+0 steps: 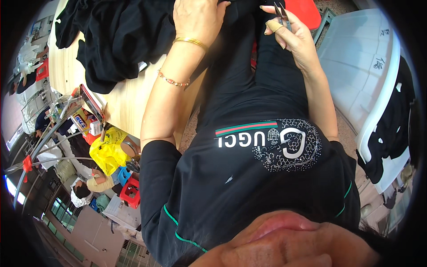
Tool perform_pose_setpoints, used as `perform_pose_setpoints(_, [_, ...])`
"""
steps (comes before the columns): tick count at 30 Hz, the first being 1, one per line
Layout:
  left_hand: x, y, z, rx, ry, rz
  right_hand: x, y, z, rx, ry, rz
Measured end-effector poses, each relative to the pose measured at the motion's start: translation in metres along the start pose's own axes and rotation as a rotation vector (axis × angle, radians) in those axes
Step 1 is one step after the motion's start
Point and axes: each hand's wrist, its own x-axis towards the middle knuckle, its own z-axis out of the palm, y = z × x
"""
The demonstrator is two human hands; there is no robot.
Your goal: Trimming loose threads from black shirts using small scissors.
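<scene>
At the top edge, my left hand [195, 21] lies against black cloth; its thumb points right, and the frame cuts off its other fingers. My right hand [299, 42] is closed around small metal thread snips [283, 14], their two pointed blades upward and slightly apart. A tan wrap covers one digit of that hand. A heap of black fabric [126, 42] lies on the pale wooden table [129, 104] left of my left forearm. More black cloth reaches between my hands over my lap, hard to part from my dark trousers.
A large white plastic bin [362, 58] stands at my right, with black fabric pieces [389, 129] beyond its rim. A red seat [304, 12] shows behind my right hand. On the left are a yellow plastic bag [109, 151], a red stool [130, 192] and a seated person [98, 183].
</scene>
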Motion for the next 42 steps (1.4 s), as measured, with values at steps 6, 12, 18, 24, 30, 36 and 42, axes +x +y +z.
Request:
perform_pose_setpoints(6, [-0.004, -0.006, 0.012, -0.141, 0.086, -0.089, 0.011, -0.002, 0.011, 0.077, -0.082, -0.096])
perform_pose_setpoints(12, [-0.008, -0.016, 0.013, -0.433, 0.055, -0.255, 0.021, -0.016, 0.02, 0.049, -0.128, -0.069])
perform_pose_setpoints(18, [-0.012, -0.024, 0.013, -0.705, 0.067, -0.35, 0.035, -0.024, 0.036, 0.042, -0.065, -0.16])
perform_pose_setpoints(24, [-0.013, -0.03, 0.012, -0.808, 0.055, -0.468, 0.044, -0.052, 0.046, -0.73, -0.024, -0.378])
perform_pose_setpoints(30, [-0.013, -0.03, 0.015, -0.873, 0.059, -0.485, 0.053, -0.05, 0.053, -0.843, -0.006, -0.571])
perform_pose_setpoints(36, [-0.013, -0.031, 0.017, -0.888, 0.093, -0.5, 0.06, -0.048, 0.058, -0.947, 0.014, -0.622])
perform_pose_setpoints(42, [-0.013, -0.029, 0.013, -0.863, 0.091, -0.468, 0.063, -0.049, 0.064, -0.997, 0.027, -0.607])
